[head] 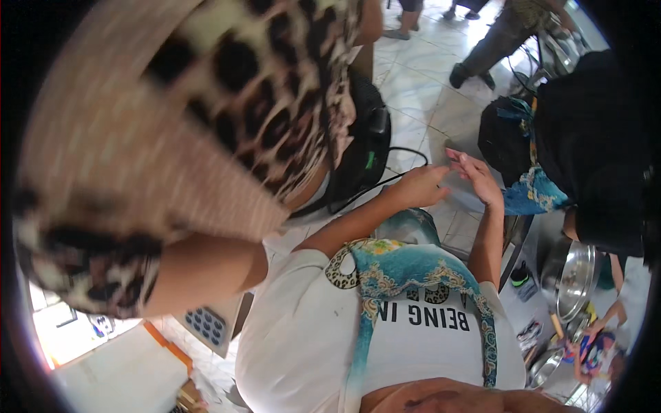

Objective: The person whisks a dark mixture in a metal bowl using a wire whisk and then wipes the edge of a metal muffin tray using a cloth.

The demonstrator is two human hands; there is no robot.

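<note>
My left hand [421,187] is in front of my body, its fingers loosely bent, with nothing visible in it. Close beside it, my right hand [477,178] is raised with the fingers spread and holds nothing that I can see. The fingertips of both hands are near each other; whether they touch is not clear. Below them are my teal patterned apron [418,268] and white printed shirt [299,330].
A person in a leopard-print top [258,88] fills the left, an arm reaching behind me. At right, a person in black [594,144] stands near a counter with a large metal bowl [576,284] and smaller bowls [546,367]. Other people stand on the tiled floor [413,88].
</note>
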